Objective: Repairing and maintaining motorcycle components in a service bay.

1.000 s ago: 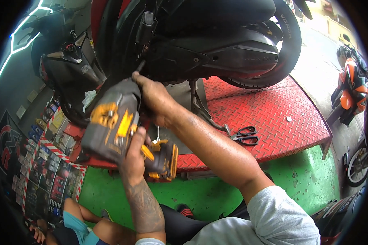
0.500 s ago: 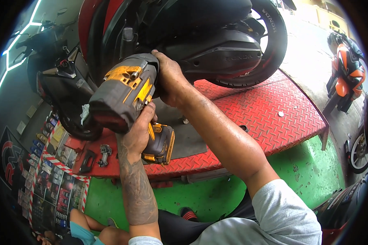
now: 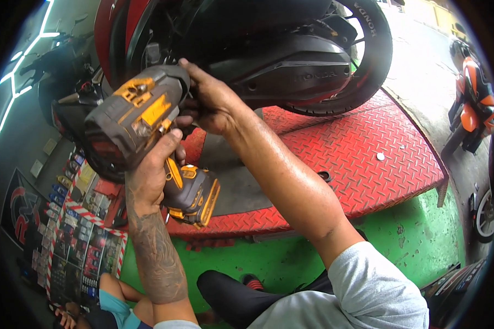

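Note:
A black and yellow cordless impact wrench [image 3: 112,126] is raised before me, its nose pointing away toward the scooter [image 3: 307,68]. My left hand [image 3: 151,178] is closed round its handle, with the battery base hanging just right of the wrist. At the nose end, my right hand [image 3: 217,104] lies with the thumb along the front and the other fingers curled underneath. What those fingers touch at the tip is partly hidden by the tool. The scooter's dark engine side and rear wheel stand just beyond my hands, on a red tread-plate platform [image 3: 362,151].
A grey mat [image 3: 230,181] and a small round pale piece [image 3: 380,157] lie on the platform. Left are another dark motorcycle [image 3: 74,112] and a display of packaged goods [image 3: 88,236]. A person [image 3: 118,301] sits low at left. An orange motorcycle [image 3: 472,104] stands right.
The impact wrench and both hands have shifted left in the picture. The wrench is slightly tilted compared with before, and both hands stay on it.

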Available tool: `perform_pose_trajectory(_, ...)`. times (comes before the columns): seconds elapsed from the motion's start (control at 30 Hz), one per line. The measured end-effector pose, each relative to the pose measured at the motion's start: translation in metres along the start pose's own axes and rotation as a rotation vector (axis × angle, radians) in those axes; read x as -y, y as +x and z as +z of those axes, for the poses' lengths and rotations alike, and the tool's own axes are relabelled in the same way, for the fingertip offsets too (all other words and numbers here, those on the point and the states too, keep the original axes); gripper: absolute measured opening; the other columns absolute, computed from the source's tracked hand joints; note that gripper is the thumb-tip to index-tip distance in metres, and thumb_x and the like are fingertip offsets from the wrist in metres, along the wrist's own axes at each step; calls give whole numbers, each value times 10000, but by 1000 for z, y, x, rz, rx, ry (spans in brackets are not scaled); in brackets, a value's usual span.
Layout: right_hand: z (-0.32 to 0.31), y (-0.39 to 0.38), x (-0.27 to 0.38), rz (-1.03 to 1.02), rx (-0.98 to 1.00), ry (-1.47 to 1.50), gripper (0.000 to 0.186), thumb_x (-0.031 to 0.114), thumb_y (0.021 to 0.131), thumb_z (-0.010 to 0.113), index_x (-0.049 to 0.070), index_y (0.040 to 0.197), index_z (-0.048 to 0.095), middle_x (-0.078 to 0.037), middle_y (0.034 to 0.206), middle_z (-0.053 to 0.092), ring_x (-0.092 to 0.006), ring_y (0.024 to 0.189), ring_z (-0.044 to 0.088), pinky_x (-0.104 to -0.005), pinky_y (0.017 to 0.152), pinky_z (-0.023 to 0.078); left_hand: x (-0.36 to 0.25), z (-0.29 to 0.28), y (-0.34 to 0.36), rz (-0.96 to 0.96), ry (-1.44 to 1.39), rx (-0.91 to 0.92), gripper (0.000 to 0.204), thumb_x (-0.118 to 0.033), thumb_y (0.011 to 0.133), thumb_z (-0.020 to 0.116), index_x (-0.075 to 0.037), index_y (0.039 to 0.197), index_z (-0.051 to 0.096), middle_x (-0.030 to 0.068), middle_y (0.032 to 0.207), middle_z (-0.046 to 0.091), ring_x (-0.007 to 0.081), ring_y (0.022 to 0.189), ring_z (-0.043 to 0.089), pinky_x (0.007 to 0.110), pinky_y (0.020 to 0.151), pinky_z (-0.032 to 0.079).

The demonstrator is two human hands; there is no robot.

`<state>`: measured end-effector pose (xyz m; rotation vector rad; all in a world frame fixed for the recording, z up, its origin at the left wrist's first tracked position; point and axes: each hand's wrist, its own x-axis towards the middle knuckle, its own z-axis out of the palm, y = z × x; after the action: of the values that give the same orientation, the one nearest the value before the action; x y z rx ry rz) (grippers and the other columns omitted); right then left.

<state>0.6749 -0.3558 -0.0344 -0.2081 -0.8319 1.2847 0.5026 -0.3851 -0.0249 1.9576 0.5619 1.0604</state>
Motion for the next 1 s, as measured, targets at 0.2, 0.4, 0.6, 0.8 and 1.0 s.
perform_pose_trajectory(0.2, -34, 21, 10, -146, 220, -71, 430, 475, 952, 496, 66, 992, 621, -79, 898, 624, -181, 802, 612, -338, 631, 559, -16, 13, 6, 39, 381, 19, 230, -236, 890, 664, -42, 1011, 685, -38, 713, 547, 46, 648, 509, 210, 583, 416)
perform_pose_trajectory(0.4, 25, -16, 17, -89, 224, 123, 364, 208, 984, 312, -2, 1117, 578, -186, 1084, 626, -289, 1031, 597, -434, 949, 504, 1, -21, 28, 109, 371, 76, 151, -251, 898, 675, -134, 836, 602, -71, 706, 512, 31, 621, 477, 210, 580, 394)
perform_pose_trajectory(0.6, 26, -9, 3, -188, 300, 182, 474, 325, 1013, 264, -7, 1186, 556, -188, 1163, 612, -312, 1068, 584, -465, 1003, 463, 6, -14, 17, 160, 336, 116, 127, -206, 890, 670, -95, 848, 625, -58, 692, 529, 48, 611, 506, 216, 567, 409)
perform_pose_trajectory(0.8, 25, -16, -17, -100, 105, 233, 520, 438, 973, 304, 25, 1177, 545, -140, 1190, 543, -305, 1070, 513, -498, 921, 381, 16, -6, -25, 309, 572, -27, 184, -189, 882, 662, -12, 834, 649, 3, 696, 617, 108, 620, 581, 275, 590, 474)
perform_pose_trajectory(1.0, 39, -60, -9, -228, -229, 198, 398, 328, 985, 408, -17, 1097, 573, -163, 1048, 643, -285, 977, 625, -411, 938, 495, 18, 15, -47, 176, 220, 9, 116, -91, 911, 647, 13, 961, 659, 36, 814, 644, 110, 731, 609, 284, 651, 500)
